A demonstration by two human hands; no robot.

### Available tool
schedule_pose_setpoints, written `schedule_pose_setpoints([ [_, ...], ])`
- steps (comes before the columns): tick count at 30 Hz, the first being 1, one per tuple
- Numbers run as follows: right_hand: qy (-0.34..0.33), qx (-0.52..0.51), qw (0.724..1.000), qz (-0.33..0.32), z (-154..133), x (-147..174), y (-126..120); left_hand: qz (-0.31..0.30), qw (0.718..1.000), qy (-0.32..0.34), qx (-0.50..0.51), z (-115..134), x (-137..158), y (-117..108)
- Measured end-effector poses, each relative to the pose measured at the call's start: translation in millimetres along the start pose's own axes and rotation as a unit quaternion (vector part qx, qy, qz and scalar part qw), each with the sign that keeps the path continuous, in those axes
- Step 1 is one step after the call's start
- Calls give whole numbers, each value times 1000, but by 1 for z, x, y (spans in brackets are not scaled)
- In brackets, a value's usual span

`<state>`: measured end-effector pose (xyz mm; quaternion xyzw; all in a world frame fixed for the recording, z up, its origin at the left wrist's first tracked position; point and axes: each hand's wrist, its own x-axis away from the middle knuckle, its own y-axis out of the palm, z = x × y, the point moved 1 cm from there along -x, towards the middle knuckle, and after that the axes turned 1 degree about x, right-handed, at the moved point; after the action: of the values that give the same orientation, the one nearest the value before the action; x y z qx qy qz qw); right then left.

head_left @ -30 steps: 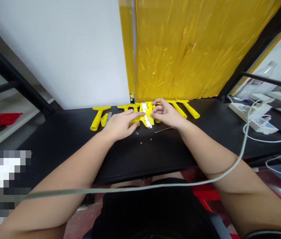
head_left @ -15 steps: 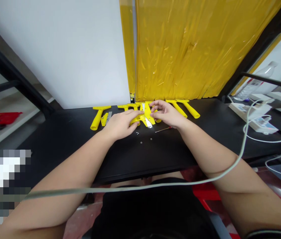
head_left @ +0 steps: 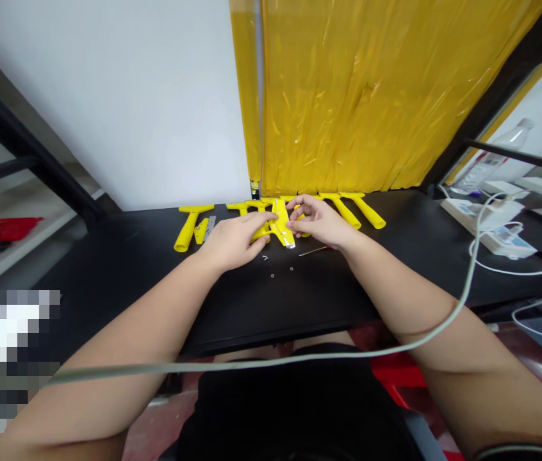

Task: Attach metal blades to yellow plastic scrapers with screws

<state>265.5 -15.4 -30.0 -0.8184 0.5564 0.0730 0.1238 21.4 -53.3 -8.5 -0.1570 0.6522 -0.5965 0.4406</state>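
Observation:
My left hand is closed round the handle of a yellow scraper, pressing it to the black table. Against the scraper's head lies a flat yellow plate, with a strip of shiny metal blade showing at its lower end. My right hand has its thumb and fingertips at the plate's right edge, fingers curled. Small screws and two loose nuts lie in front of the hands. A thin screwdriver rests partly behind my right wrist.
Several yellow T-shaped handles line the back of the black table. Beside the leftmost one is a grey blade with a yellow plate. White power strips sit at the right, near a plastic bottle. A pale cable crosses my forearms.
The yellow plate has turned and shifted left over the scraper's head, covering most of the blade. My right hand moved slightly with it; my left hand stays in place.

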Motion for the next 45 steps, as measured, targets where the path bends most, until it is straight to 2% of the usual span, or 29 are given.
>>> schedule_pose_setpoints([
  [14, -6, 40, 999, -12, -1, -1, 2, 17, 999, 48, 0, -3, 0, 2],
  [20, 17, -11, 1000, -19, -3, -1, 4, 33, 996, 81, 2, -6, 0, 5],
  [24, 62, -83, 995, -2, -4, 0, 3, 44, 995, 92, 2, -5, 0, 3],
  [29, 122, -103, 987, -11, -8, 1, 5, 33, 995, 92, 2, -4, 0, 3],
  [36, 127, -90, 988, -4, -3, 0, 5, 18, 993, 117, 22, -6, -2, 6],
  [45, 104, -47, 993, -6, 4, -4, 1, 2, 991, 127, 48, -11, -9, 14],
])
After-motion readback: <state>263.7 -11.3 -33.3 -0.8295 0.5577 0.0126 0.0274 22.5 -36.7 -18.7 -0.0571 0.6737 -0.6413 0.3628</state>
